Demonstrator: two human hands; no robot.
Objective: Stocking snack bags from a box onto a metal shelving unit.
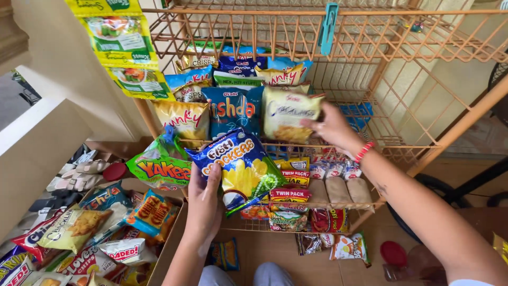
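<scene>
Orange wire rack (423, 39), lower packets (312, 241) perhaps part-hidden

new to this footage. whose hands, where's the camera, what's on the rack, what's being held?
There is one picture, from a camera worn on a person's head, looking down at their own bare hands. The left hand holds a blue and yellow snack bag and a green snack bag. The right hand, with a red bracelet at the wrist, grips a pale yellow snack bag at an orange wire rack stocked with snack packets. A cardboard box at lower left holds more bags.
</scene>
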